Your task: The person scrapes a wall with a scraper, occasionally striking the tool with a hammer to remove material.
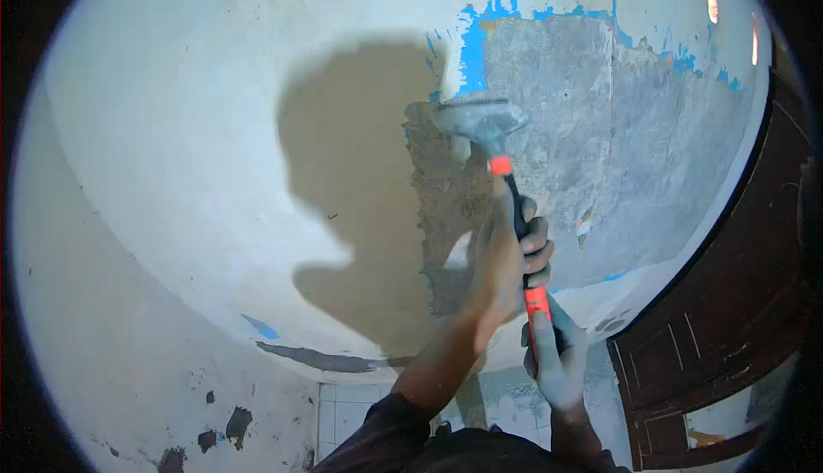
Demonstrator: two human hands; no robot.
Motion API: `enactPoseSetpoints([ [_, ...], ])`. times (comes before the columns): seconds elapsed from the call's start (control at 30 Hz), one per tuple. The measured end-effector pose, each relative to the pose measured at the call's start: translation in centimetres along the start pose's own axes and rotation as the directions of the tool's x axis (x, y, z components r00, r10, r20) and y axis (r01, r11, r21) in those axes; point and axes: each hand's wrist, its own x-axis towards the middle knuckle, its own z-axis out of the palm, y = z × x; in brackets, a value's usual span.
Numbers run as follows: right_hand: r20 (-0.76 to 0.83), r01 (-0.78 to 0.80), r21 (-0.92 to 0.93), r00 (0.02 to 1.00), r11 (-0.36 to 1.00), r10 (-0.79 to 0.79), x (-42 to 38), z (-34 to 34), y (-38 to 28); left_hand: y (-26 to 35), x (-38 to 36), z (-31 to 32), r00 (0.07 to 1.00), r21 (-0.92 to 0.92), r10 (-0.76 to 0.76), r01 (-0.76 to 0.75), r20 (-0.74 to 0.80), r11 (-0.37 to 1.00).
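A long-handled wall scraper (485,120), black and red with a wide head, is raised against the wall in the head view. Its head lies at the edge between the bare grey patch (557,87) and the pale painted coat (206,113). Partway up the handle, my left hand (512,246) is closed, with its fingers wrapped round the shaft. Lower down, at the red and black grip, my right hand (557,353) is closed on the handle's end. Blue paint remnants (472,49) show above the scraper head, along the patch's upper border.
A dark brown wooden door (711,302) stands at the right. White floor tiles (343,413) show below. The left wall (154,353) has chipped dark spots near its bottom. A shadow (351,147) falls on the wall left of the scraper.
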Motion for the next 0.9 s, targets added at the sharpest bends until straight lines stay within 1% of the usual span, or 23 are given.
enactPoseSetpoints([
  [0.03, -0.023, -0.007, 0.021, 1.0, 1.0, 0.008, 0.0, 0.1, -0.5, 0.1, 0.1, 0.1, 0.999, -0.007, 0.016, -0.016, 0.037, 1.0],
  [0.07, -0.043, 0.044, 0.002, 0.998, 0.999, -0.044, 0.1, 0.0, 0.1, 0.0, 0.2, 0.2, 0.999, -0.02, 0.008, -0.007, 0.034, 1.0],
  [0.1, -0.042, 0.046, 0.0, 0.998, 0.999, -0.045, 0.0, 0.0, 0.3, -0.1, 0.1, 0.2, 0.999, -0.021, 0.009, -0.009, 0.035, 1.0],
  [0.17, -0.039, -0.02, 0.009, 0.999, 1.0, 0.02, -0.3, 0.0, 0.8, -0.4, -0.3, 0.1, 0.999, 0.043, -0.012, 0.014, -0.045, 0.999],
  [0.2, -0.033, 0.064, -0.01, 0.997, 0.998, -0.064, -0.4, 0.0, 1.6, -0.6, -0.4, 0.0, 0.999, 0.039, -0.014, 0.015, -0.034, 0.999],
  [0.23, -0.027, 0.069, -0.012, 0.997, 0.998, -0.069, -0.2, -0.1, 1.7, -0.4, -0.2, 0.1, 0.999, 0.038, -0.006, 0.008, -0.034, 0.999],
  [0.3, -0.035, -0.039, -0.001, 0.999, 0.999, 0.039, -0.3, 0.0, 1.0, 0.0, -0.3, 0.5, 0.999, 0.025, -0.034, 0.034, -0.012, 0.999],
  [0.33, -0.028, -0.044, 0.049, 0.999, 0.998, 0.046, -0.2, 0.2, -0.2, 0.0, 0.1, 0.4, 1.0, 0.034, -0.014, 0.013, 0.002, 0.999],
  [0.37, -0.033, -0.046, 0.049, 0.998, 0.998, 0.048, -0.3, 0.1, -0.2, -0.1, 0.1, 0.4, 1.0, 0.033, -0.018, 0.018, 0.004, 0.999],
  [0.43, -0.028, 0.0, 0.012, 1.0, 1.0, 0.001, -0.2, 0.2, 0.0, 0.0, 0.0, 0.4, 1.0, 0.038, 0.0, 0.0, 0.004, 0.999],
  [0.47, -0.011, 0.006, 0.026, 1.0, 1.0, -0.006, -0.5, 0.2, 0.4, -0.3, -0.2, 0.1, 1.0, 0.069, -0.005, 0.007, -0.029, 0.998],
  [0.5, -0.009, 0.018, 0.027, 1.0, 0.999, -0.017, -0.5, 0.2, 0.8, -0.5, -0.1, -0.1, 1.0, 0.073, 0.004, -0.003, -0.022, 0.997],
  [0.57, -0.043, -0.011, -0.014, 0.999, 1.0, 0.01, -0.3, 0.2, 1.6, -0.8, 0.1, -0.4, 0.999, 0.081, 0.025, -0.022, -0.032, 0.996],
  [0.6, -0.027, 0.032, 0.014, 0.999, 0.999, -0.032, 0.0, 0.2, 1.5, -0.2, -0.1, 0.4, 0.998, 0.061, -0.004, 0.007, -0.059, 0.998],
  [0.63, -0.026, 0.031, 0.014, 0.999, 0.999, -0.031, 0.0, 0.2, 1.1, -0.2, -0.1, 0.4, 0.998, 0.061, -0.004, 0.008, -0.06, 0.998],
  [0.7, -0.008, 0.002, 0.013, 1.0, 1.0, -0.002, -0.2, -0.1, 0.4, -0.5, 0.1, 0.3, 1.0, 0.026, -0.004, 0.005, -0.025, 1.0],
  [0.73, -0.01, 0.043, 0.022, 0.999, 0.999, -0.043, -0.1, 0.0, 1.2, -0.5, 0.1, 0.1, 1.0, 0.042, 0.0, 0.001, -0.024, 0.999],
  [0.83, -0.032, 0.057, 0.004, 0.998, 0.998, -0.057, 0.0, 0.1, 2.0, -0.6, 0.0, -0.1, 1.0, 0.028, -0.013, 0.013, 0.002, 1.0],
  [0.87, 0.008, 0.045, -0.02, 0.999, 0.999, -0.045, 0.3, -0.2, 2.1, -0.2, 0.1, 0.1, 0.999, 0.046, -0.025, 0.027, -0.042, 0.999],
  [0.9, 0.007, 0.037, -0.021, 0.999, 0.999, -0.037, 0.3, -0.3, 2.0, -0.2, 0.1, 0.2, 0.998, 0.042, -0.031, 0.033, -0.046, 0.999],
])
